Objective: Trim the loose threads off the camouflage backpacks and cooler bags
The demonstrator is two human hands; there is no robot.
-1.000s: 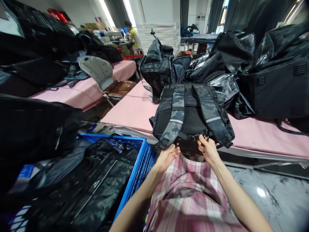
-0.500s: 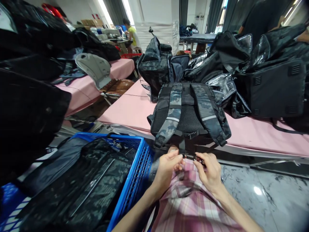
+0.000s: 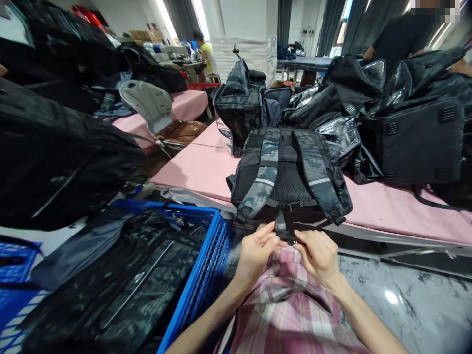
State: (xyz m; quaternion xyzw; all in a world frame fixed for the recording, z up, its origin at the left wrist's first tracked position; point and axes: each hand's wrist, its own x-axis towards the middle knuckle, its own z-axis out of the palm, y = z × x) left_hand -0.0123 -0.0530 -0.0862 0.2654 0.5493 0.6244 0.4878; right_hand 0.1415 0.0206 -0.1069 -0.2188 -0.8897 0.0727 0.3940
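Observation:
A camouflage backpack lies on the pink-topped table, its two shoulder straps and mesh back panel facing up. From its near edge a black webbing strap hangs down to my fingers. My left hand is closed in a pinch on the strap's lower part, fingertips and thumb together. Close beside it, my right hand pinches a small dark piece with shiny spots at the strap's end; its kind is hidden by the fingers. Both hands are just above the plaid cloth on my lap.
To my left stands a blue crate filled with dark camouflage bags. A large black bag hangs over its far left side. More bags with silver lining pile up on the pink table. Behind them stands a person.
My hands have drawn slightly closer together, and more of the strap shows between them and the backpack. The large black bag at left has shifted, now reaching further right, with a crate visible below it.

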